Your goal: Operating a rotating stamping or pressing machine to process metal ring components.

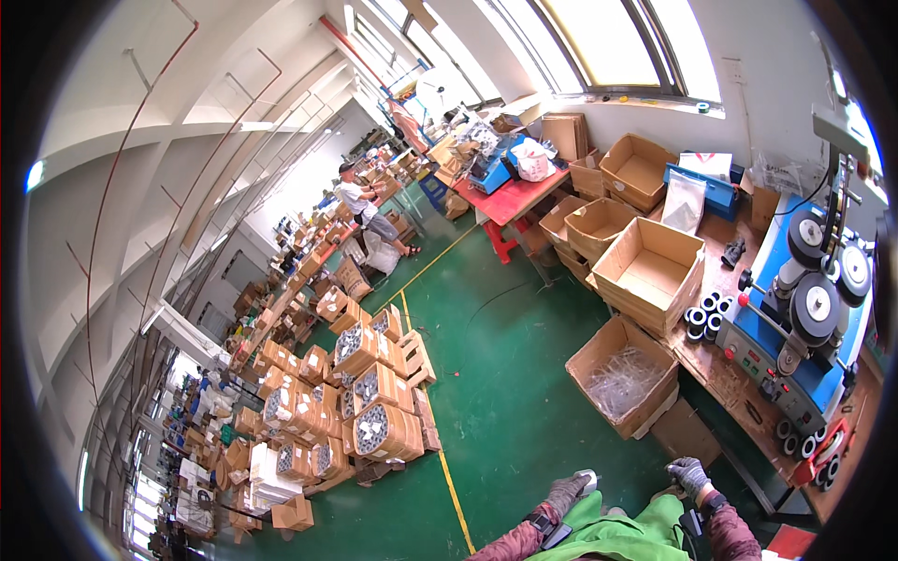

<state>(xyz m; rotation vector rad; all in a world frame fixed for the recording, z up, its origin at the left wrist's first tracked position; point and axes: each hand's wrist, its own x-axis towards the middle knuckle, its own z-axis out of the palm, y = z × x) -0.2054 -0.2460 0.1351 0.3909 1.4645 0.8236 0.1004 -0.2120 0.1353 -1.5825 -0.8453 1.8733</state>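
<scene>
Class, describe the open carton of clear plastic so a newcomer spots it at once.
Find the workbench bearing the blue-based machine, on the right. Low on its left side, ahead of the gloved right hand, sits an open carton. Unlike the carton above, it holds heaped clear plastic.

On my monitor I register grey gloves (562, 496) on the left hand (567, 490) and right hand (689, 475), the held piece (587, 482) pale grey, sleeves (511, 544) maroon, apron (617, 538) green. I read the floor (510, 374) green, its line (453, 486) yellow, cartons (672, 247) brown, wheels (806, 320) dark with pale hubs (818, 301).
</scene>
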